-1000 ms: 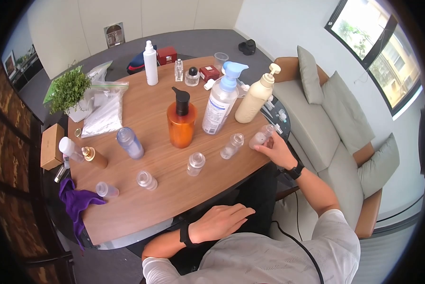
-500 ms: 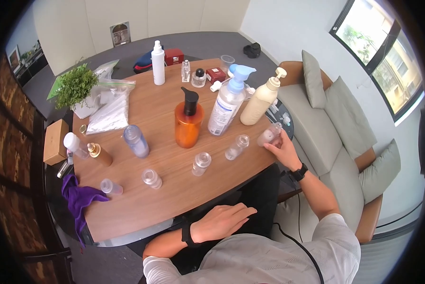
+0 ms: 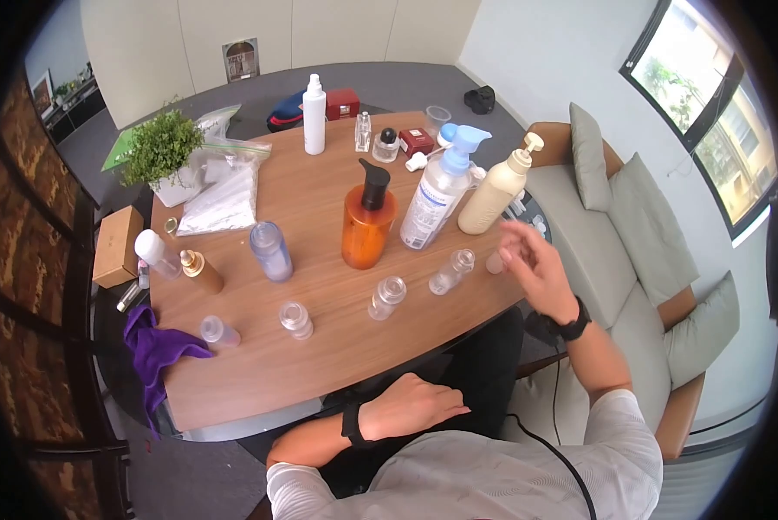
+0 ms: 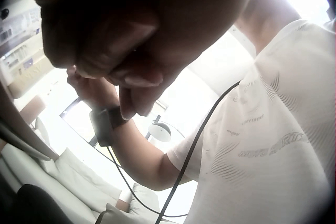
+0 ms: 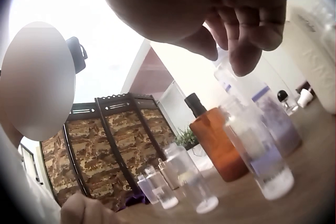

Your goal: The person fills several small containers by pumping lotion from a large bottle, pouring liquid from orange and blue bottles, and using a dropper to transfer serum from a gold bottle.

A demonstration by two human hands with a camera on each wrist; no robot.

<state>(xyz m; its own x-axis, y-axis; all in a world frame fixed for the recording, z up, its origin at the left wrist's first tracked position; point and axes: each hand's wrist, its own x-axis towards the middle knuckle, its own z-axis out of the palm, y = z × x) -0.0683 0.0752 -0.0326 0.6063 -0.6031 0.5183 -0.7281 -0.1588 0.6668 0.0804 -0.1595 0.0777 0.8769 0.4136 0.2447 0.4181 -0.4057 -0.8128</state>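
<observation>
My right hand [image 3: 538, 270] hovers at the table's right edge with bent, relaxed fingers and nothing in its grasp. Just left of it, partly hidden behind the fingers, stands a small clear bottle [image 3: 495, 263]. More small clear bottles, one [image 3: 451, 272] close by, another [image 3: 387, 298] and a third [image 3: 296, 321], form a row along the near side. In the right wrist view the fingers [image 5: 244, 58] dangle above clear bottles [image 5: 260, 155]. My left hand [image 3: 413, 407] lies idle in front of my body, off the table, its fingers loosely bent in the left wrist view.
Behind the row stand an amber pump bottle [image 3: 367, 234], a blue-topped pump bottle [image 3: 432, 204] and a cream pump bottle [image 3: 493, 195]. Leftward are a bluish bottle [image 3: 272, 253], a gold-topped bottle [image 3: 202, 274], a purple cloth [image 3: 159, 347] and a potted plant [image 3: 162, 152]. A sofa [image 3: 593, 234] flanks the table.
My right hand has let go of the small clear bottle at the right edge and lifted off it. The left hand stays in place, its fingers a little more bent. The head view has shifted slightly.
</observation>
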